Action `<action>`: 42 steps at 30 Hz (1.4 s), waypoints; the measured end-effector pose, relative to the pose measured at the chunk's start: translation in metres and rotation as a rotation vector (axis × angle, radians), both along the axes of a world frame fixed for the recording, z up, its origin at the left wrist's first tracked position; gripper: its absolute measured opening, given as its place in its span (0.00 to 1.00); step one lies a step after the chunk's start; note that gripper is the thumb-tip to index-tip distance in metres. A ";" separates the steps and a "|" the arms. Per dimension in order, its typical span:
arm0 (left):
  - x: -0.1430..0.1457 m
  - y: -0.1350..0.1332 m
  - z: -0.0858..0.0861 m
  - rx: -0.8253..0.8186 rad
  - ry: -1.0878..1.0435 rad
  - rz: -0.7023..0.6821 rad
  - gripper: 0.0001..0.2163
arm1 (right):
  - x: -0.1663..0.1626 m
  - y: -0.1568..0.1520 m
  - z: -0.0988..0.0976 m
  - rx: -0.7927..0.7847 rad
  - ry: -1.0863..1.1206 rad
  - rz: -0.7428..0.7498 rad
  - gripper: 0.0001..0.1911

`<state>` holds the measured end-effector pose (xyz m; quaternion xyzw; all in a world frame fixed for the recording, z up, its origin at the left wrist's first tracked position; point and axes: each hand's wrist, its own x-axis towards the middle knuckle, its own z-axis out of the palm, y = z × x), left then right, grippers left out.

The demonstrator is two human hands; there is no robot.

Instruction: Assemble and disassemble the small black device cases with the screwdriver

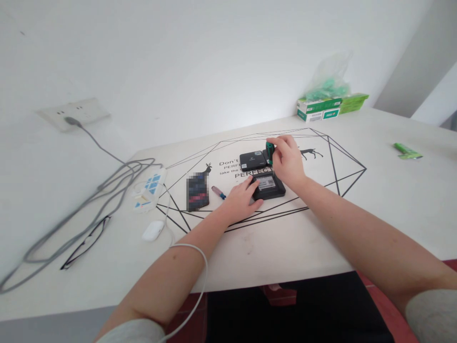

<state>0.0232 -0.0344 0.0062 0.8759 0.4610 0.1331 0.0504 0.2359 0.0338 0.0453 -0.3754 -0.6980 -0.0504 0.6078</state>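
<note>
A black electronic device with its casing opened (269, 186) lies on the table, a white label showing inside it. My left hand (242, 200) rests at its left side, fingers spread and touching its edge, thumb near the front corner. Above the device, my right hand (288, 159) is closed around the green and black handle of a screwdriver (270, 148). The screwdriver stands upright, its shaft pointing down at the device's far edge. Whether the tip sits in a screw I cannot tell. Just behind lies a flat black box-shaped unit (252, 161).
A small screwdriver (218, 192) and a pixelated phone-like object (197, 191) lie left of my hand. Farther left are a white case (153, 230), glasses (85, 243), a grey cable (82, 224) and a clear parts box (150, 190). Green boxes (319, 109) stand by the wall. A white cable crosses my left forearm.
</note>
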 end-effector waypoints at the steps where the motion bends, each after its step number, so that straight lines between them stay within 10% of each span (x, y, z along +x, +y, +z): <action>1: 0.000 0.000 -0.001 0.004 -0.005 0.000 0.31 | 0.000 -0.001 0.001 -0.004 0.004 -0.009 0.21; 29: 0.001 0.000 0.003 -0.028 -0.027 0.017 0.29 | -0.002 0.001 -0.003 -0.053 0.044 -0.031 0.24; 42: 0.003 0.003 0.006 0.145 -0.213 0.006 0.13 | -0.024 -0.017 -0.004 -0.151 0.196 0.265 0.23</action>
